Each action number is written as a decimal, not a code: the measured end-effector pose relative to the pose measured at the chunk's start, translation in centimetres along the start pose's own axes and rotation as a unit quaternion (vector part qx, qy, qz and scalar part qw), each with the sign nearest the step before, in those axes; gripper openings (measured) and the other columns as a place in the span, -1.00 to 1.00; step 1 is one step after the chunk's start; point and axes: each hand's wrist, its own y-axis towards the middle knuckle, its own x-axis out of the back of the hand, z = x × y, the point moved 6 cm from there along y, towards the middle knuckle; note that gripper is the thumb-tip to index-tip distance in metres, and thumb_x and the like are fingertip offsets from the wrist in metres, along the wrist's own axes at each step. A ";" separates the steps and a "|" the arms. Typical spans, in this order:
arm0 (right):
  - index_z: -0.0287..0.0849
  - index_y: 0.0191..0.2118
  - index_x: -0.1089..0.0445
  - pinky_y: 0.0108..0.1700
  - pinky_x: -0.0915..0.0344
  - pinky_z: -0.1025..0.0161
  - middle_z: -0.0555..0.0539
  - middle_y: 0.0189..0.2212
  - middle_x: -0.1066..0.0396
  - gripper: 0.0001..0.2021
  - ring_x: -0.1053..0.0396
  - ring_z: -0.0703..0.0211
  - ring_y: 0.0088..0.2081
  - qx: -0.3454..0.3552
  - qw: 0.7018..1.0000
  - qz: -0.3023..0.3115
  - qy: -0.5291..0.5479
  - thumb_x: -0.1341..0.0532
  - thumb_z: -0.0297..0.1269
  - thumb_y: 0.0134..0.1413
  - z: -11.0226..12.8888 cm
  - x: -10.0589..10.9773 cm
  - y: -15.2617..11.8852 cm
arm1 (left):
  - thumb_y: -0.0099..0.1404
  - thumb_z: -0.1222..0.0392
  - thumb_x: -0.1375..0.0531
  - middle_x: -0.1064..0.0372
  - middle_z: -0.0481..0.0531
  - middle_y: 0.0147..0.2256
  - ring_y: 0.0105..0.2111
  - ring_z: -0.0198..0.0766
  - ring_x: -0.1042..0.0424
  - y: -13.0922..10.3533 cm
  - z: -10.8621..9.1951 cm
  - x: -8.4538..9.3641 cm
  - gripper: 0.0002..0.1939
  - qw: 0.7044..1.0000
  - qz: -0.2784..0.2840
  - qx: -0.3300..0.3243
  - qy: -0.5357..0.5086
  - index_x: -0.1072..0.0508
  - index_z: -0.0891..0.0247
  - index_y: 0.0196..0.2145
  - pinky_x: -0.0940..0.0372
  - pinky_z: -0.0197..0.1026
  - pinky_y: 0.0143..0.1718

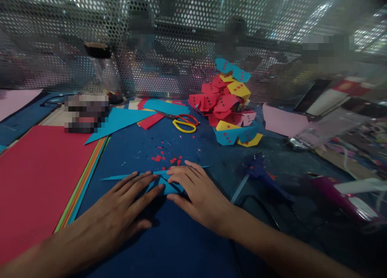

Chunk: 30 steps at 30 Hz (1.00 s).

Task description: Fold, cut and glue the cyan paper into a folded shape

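A folded blue paper (165,188) lies on the dark blue table, its thin pointed ends reaching out to both sides. My left hand (130,197) rests on its left part with the fingers stretched out flat and the thumb apart. From the right, my right hand (201,193) holds the paper, bent fingers over the upper edge and thumb at the lower edge. Part of the folds is hidden under the fingers. Small red paper bits (157,158) are scattered just beyond the paper.
Scissors (184,124) with red and yellow handles lie near blue paper pieces (121,121). A stack of coloured sheets (45,169) is at left. Behind stands a pile of folded paper shapes (222,100). A blue glue gun (266,175) and its cord lie at right.
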 end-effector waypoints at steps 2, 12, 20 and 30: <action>-0.16 0.05 -0.34 0.33 -0.11 -0.13 -0.15 0.04 -0.47 -0.80 -0.35 0.05 0.18 0.014 1.000 -0.007 -0.009 -0.17 -0.26 0.38 0.1 0.1 -0.1 | 0.48 -0.18 -0.06 -0.17 0.21 0.35 0.31 0.06 -0.22 0.0 0.0 -0.1 -0.28 1.000 0.005 0.003 0.006 -0.04 0.20 0.44 -0.23 0.15 0.28; -0.11 0.00 -0.42 0.34 -0.11 -0.16 -0.14 0.06 -0.44 -0.82 -0.34 0.08 0.19 0.024 0.999 0.007 -0.034 -0.12 -0.30 0.41 0.2 0.1 0.0 | 0.45 -0.19 -0.12 -0.23 0.08 0.33 0.38 0.03 -0.07 -0.2 0.0 -0.3 -0.22 1.000 0.020 -0.001 -0.024 0.05 0.11 0.46 -0.18 0.14 0.33; -0.11 -0.01 -0.42 0.33 -0.10 -0.19 -0.13 0.07 -0.43 -0.84 -0.33 0.03 0.19 0.023 0.999 0.009 -0.031 -0.13 -0.30 0.40 0.1 -0.2 -0.1 | 0.44 -0.18 -0.14 -0.24 0.02 0.33 0.41 0.02 0.01 -0.5 0.1 -0.4 -0.27 0.999 0.025 -0.017 -0.025 -0.03 0.04 0.44 -0.11 0.13 0.36; -0.11 -0.02 -0.43 0.34 -0.09 -0.18 -0.12 0.07 -0.43 -0.84 -0.32 0.03 0.20 0.018 0.999 0.013 -0.028 -0.15 -0.30 0.39 0.0 -0.2 0.0 | 0.46 -0.16 -0.12 -0.23 0.03 0.34 0.41 0.02 0.00 -0.5 0.0 -0.4 -0.29 1.000 0.022 -0.019 -0.011 -0.03 0.08 0.44 -0.10 0.12 0.37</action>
